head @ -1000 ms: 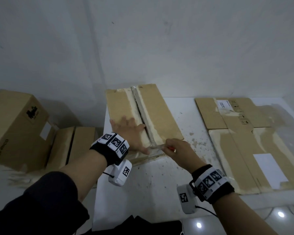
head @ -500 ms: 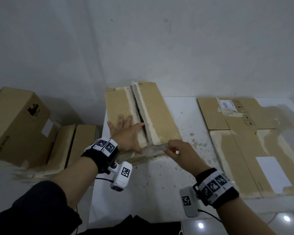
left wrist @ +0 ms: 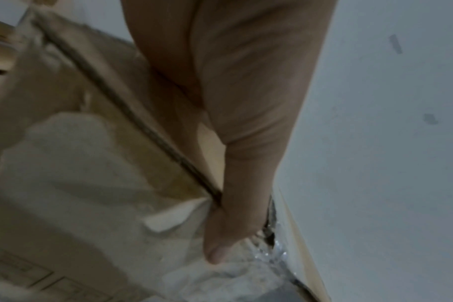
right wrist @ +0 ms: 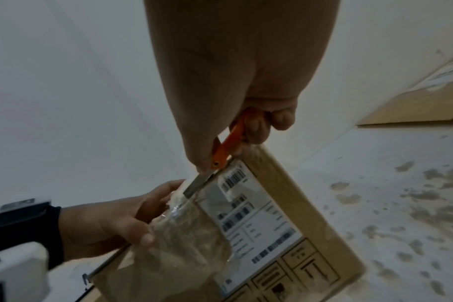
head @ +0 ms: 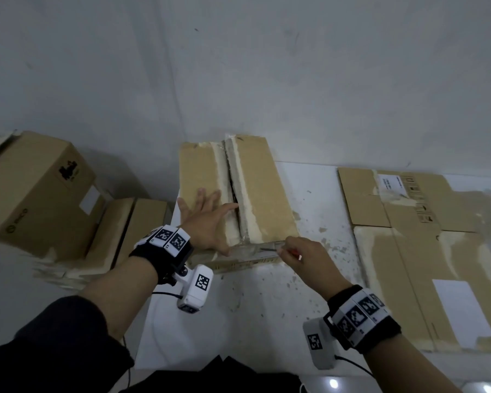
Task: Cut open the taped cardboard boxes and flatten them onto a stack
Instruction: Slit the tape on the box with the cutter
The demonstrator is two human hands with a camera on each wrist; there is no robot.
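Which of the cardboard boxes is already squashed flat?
The flattened box at the right of the white table, spread open in one flat sheet. The box being cut and the two boxes on the left still stand up, box-shaped.

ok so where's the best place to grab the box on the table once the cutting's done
Probably the box by its right top flap, coming from the right: the middle seam already gapes and the left hand covers the left flap. First put down the cutter held by the right hand.
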